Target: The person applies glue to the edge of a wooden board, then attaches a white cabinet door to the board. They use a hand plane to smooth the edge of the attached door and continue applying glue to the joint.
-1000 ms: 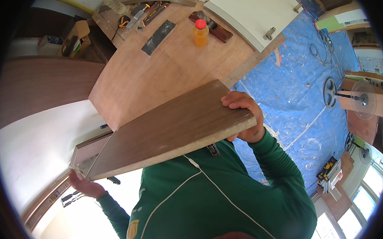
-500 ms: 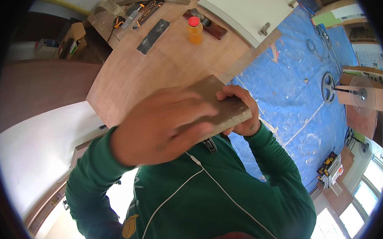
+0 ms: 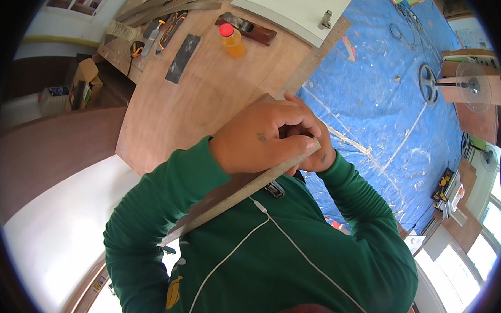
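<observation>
A long brown board (image 3: 206, 203) with a pale, rough edge slants up across my front, from beside my left forearm to its end between my hands. My left hand (image 3: 262, 136) lies over the upper end, its thumb along the edge and its fingers curled toward my right hand. Whether anything small sits under those fingers is hidden. My right hand (image 3: 315, 156) grips the same end from the far right side, partly covered by the left. A white cord (image 3: 229, 245) hangs down my green top.
The wooden worktop (image 3: 155, 117) ahead holds a dark rectangular strip (image 3: 183, 58), an orange bottle with red cap (image 3: 232, 43), a hand plane (image 3: 260, 32), hand tools (image 3: 155, 37) and a white hinged panel (image 3: 291, 11). Blue sheeting (image 3: 368, 111) covers the floor at right, near a fan (image 3: 471, 85).
My left hand has moved from sweeping over the board's face to its end, closer to my right hand. The board has tilted, showing more of its long edge. The view has shifted slightly.
</observation>
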Available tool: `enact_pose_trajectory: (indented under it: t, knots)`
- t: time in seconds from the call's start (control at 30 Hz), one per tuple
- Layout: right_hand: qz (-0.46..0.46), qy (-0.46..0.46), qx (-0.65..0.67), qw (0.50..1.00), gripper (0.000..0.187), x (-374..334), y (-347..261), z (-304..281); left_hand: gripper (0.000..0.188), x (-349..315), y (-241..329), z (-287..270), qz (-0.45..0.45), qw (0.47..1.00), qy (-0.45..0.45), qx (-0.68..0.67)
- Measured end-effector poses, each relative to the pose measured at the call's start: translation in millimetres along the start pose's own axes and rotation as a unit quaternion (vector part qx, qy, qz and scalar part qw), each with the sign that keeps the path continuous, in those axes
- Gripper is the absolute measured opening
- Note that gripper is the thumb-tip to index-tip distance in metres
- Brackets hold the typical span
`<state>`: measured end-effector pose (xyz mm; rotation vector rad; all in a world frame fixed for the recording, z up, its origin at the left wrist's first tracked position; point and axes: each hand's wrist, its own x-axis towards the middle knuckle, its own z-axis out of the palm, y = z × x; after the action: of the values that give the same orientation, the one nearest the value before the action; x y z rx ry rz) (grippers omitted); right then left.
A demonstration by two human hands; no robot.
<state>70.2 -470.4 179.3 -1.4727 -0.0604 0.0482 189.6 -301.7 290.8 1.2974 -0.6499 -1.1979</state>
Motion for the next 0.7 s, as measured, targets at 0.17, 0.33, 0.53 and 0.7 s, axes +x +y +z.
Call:
enact_pose_trajectory:
  t: [0.17,0.33,0.53,0.7]
  knots:
    - [0.021,0.003,0.036,0.999,0.144,1,-3,3,0.015,3,-10,3,0.033,0.999,0.022,-0.022]
    - [-0.033,-0.026,-0.119,0.992,0.144,4,-4,-8,0.016,3,-21,6,0.067,0.996,0.04,-0.033]
    - [-0.111,-0.017,-0.169,0.979,0.142,7,-3,-10,0.019,4,-29,6,0.09,0.993,0.042,-0.061]
    - [-0.118,-0.004,-0.162,0.98,0.127,6,2,-8,0.024,12,-44,2,0.183,0.981,0.067,0.007]
